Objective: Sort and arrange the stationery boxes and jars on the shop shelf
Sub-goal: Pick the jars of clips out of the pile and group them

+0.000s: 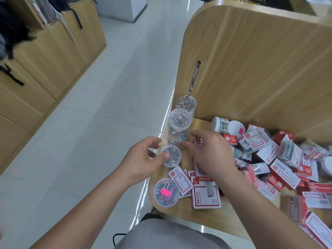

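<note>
On the shelf [179, 210] edge, one coloured-clip jar [166, 193] is sitting nearest. The left hand [143, 159] is gripping one silver-clip jar [172, 156]; the right hand [210, 153] is hovering curled, its hold unclear. Beyond, stacked jars [179, 123] are standing; boxes [283, 169] are lying heaped rightward.

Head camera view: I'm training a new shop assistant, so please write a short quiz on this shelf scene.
1. True or false: the coloured-clip jar with a pink sticker is the jar nearest the person.
2. What does the left hand touch with its thumb? A) a pen B) the silver-clip jar C) a red box
3. Fill in: the red-and-white boxes lie in an untidy pile on the ____ side of the shelf.
Key: 1 true; 2 B; 3 right.
</note>
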Demonstrator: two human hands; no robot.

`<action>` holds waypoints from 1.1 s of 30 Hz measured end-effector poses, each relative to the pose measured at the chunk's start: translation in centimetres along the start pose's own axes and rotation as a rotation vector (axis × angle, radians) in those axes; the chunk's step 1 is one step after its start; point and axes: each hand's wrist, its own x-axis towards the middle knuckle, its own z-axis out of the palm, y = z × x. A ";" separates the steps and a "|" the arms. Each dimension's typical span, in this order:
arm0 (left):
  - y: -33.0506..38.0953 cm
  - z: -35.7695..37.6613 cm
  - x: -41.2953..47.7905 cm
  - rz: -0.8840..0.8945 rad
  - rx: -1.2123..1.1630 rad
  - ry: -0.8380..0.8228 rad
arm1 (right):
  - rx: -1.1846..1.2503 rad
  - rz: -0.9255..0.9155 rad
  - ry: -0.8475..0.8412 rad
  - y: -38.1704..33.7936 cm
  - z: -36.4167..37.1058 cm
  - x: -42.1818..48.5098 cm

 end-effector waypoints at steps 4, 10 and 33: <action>1.0 -0.1 0.7 0.070 -0.097 -0.004 | -0.004 -0.001 0.005 0.2 -0.3 -0.3; 3.0 1.0 2.4 0.189 -0.194 0.000 | -0.042 -0.032 -0.014 -0.1 0.0 0.1; 1.0 0.4 -9.8 0.255 0.310 -0.084 | 0.030 -0.174 -0.223 0.8 -5.2 -7.7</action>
